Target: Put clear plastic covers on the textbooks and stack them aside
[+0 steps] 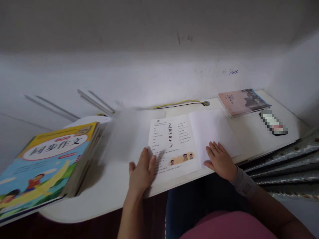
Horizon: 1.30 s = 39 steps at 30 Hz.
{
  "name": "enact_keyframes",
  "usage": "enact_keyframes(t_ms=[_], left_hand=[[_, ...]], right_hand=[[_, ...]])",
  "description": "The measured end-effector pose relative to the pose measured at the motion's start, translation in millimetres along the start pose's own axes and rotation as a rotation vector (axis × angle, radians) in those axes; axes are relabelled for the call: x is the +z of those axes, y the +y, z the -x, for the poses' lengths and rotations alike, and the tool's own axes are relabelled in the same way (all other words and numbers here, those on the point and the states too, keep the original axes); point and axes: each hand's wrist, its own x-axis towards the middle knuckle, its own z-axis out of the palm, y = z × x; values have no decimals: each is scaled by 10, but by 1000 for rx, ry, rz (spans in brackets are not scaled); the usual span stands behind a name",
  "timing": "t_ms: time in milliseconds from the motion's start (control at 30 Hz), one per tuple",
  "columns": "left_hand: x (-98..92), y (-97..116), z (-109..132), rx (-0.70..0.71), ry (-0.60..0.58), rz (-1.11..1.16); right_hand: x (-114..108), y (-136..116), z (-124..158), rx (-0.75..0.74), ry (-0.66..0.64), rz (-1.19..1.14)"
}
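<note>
An open booklet (174, 146) lies on the white desk, its printed page showing text, small pictures and an orange cartoon strip. My left hand (142, 169) rests at the lower left edge of that page, fingers apart and holding nothing. Beyond it, to the upper left, is a pale, motion-blurred sheet (124, 132); whether it belongs to the booklet I cannot tell. On the booklet's blank white right page (211, 129), my right hand (220, 161) lies flat near the lower edge with its fingers stretched out. A grey band (244, 182) circles the right wrist.
A stack of books (57, 159) with a yellow and blue cover stands at the left. Pink-covered books (243, 101) lie at the back right, with a phone (273, 122) in front. A yellow cable (179, 102) runs along the wall. Grey patterned fabric (286, 162) hangs at the right.
</note>
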Motion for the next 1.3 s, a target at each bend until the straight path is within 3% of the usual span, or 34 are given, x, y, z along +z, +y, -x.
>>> enact_keyframes(t_ms=[300,1300], left_hand=[[40,-37,-8,80,37,-15],[20,11,19,93,26,-60]], right_hand=[[-13,64,-18,9,-17,4],[86,155,39,51,0,-8]])
